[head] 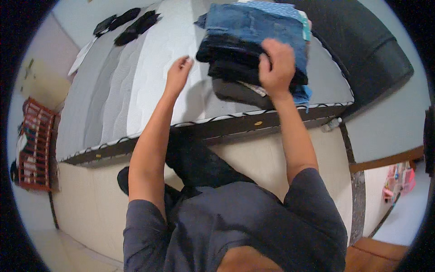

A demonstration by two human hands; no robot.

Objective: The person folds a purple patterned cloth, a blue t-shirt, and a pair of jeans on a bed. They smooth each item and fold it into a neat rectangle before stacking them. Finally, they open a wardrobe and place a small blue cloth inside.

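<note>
A tall stack of folded clothes lies on the mattress (pixel 163 44). Blue denim (pixel 251 22) is on its top, and folded black garments (pixel 231 51) show along its front side. Lower down a dark grey-brown garment (pixel 234 91) sticks out towards me. My right hand (pixel 278 66) is over the front right part of the stack, thumb apart from bent fingers, with no cloth pinched between them; whether it touches the stack is unclear. To the left of the stack, my left hand (pixel 178 74) is raised above the mattress with loosely curled fingers and nothing visible in it.
Dark socks or similar small black items (pixel 136 29) lie at the mattress's far left. A dark headboard-like padded panel (pixel 367 51) borders the right side. On the floor are a clear bottle (pixel 332 125) and, at left, a reddish-brown slatted rack (pixel 35 146) holding things.
</note>
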